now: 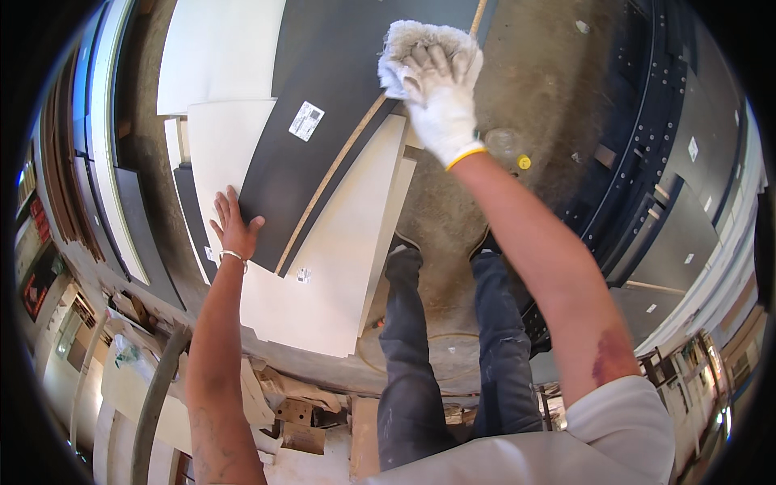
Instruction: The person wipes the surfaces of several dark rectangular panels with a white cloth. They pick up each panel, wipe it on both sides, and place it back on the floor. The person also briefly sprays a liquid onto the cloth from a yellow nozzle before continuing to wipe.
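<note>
A long dark grey panel [331,73] lies on top of a pile of white panels, with a raw tan strip [331,184] along its edge and a white label [306,121] on its face. My left hand [235,229], bare with a band at the wrist, rests with fingers spread at the dark panel's near left edge, partly over a white panel [212,153]. In a white knit glove, my right hand [440,93] presses a fluffy greyish-white cloth [398,48] at the panel's right edge, farther off. Its fingers lie curved over the cloth.
To the right of the pile, a clear round container [501,144] and a yellow cap [524,162] lie on the concrete floor [541,89]. Dark panels with rows of holes [638,137] stand stacked at the right. More boards [101,145] lean at the left. Cardboard scraps [303,436] lie behind my legs.
</note>
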`<state>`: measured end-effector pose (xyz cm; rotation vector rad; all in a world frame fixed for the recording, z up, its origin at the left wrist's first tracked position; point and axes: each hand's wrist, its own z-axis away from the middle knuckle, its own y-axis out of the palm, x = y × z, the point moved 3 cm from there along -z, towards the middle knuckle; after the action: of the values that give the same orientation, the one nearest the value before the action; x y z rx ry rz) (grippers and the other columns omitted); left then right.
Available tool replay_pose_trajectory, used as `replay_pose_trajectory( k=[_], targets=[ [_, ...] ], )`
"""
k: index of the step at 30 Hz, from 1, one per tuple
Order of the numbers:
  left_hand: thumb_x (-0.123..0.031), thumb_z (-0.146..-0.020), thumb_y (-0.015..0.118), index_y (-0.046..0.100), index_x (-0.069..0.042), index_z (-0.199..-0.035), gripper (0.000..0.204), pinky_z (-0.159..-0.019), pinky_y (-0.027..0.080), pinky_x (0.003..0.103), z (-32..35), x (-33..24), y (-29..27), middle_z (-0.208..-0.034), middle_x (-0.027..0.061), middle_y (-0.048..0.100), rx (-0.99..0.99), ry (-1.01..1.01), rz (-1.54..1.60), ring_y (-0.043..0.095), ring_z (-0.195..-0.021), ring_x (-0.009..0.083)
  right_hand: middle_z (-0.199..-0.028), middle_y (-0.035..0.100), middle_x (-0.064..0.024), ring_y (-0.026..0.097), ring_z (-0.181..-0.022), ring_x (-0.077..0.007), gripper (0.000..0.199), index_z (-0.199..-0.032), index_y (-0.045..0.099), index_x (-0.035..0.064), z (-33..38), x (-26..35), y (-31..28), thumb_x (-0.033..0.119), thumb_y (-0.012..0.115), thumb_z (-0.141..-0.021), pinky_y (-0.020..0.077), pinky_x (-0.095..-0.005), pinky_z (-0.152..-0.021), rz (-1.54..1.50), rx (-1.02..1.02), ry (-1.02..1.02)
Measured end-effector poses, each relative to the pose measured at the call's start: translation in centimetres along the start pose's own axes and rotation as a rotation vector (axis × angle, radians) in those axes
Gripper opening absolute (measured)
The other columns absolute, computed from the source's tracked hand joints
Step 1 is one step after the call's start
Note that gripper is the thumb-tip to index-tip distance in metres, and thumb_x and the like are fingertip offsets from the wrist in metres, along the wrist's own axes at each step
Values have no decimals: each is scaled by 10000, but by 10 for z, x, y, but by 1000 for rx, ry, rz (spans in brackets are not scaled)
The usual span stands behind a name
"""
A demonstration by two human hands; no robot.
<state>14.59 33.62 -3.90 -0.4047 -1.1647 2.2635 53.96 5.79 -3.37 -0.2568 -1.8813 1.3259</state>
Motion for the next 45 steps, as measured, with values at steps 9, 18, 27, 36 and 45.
replay_pose_trajectory(
  k=[9, 18, 27, 36, 45],
  targets=[
    [-343, -863, 839, 9, -237, -1726, 1202, -1286, -9, 651, -3, -34, -30, -1797, 140, 38, 111, -25, -279, 9, -1659, 340, -1553, 575, -102, 434, -1519, -294, 501, -1462, 625, 142, -7, -7, 7, 209, 591, -967, 162, -529, -1322, -213, 80, 100],
    [-403, -864, 818, 33, -170, -1724, 1187, -1315, 3, 599, -4, -65, -51, -1803, 68, 56, 165, 26, -467, 20, -1662, 274, -1585, 546, -97, 404, -1539, -313, 560, -1494, 596, 115, -15, -7, 13, 234, 636, -949, 155, -553, -1320, 9, -21, 123],
    [-382, -859, 820, 68, -163, -1720, 1164, -1319, 22, 597, -5, -59, -50, -1795, 76, 106, 162, 58, -394, 47, -1659, 276, -1619, 501, -123, 406, -1534, -326, 556, -1489, 601, 102, -29, -27, 20, 175, 618, -938, 288, -453, -1284, -56, -61, 367],
    [-383, -875, 817, 66, -136, -1717, 1155, -1316, 14, 601, -4, -61, -53, -1794, 91, 108, 178, 71, -396, 51, -1659, 280, -1558, 570, -89, 439, -1506, -285, 503, -1485, 591, 172, -90, -59, -19, 294, 585, -997, 260, -413, -1278, 228, -67, 302],
    [-384, -806, 889, 123, -25, -1685, 1220, -1289, 56, 646, -5, -146, -61, -1752, 269, 118, -63, 313, -200, 46, -1641, 423, -1430, 601, -191, 614, -1298, -310, 476, -1525, 523, 69, 3, -22, -59, 187, 564, -1066, 495, -426, -1110, -619, -295, 437]
  ],
)
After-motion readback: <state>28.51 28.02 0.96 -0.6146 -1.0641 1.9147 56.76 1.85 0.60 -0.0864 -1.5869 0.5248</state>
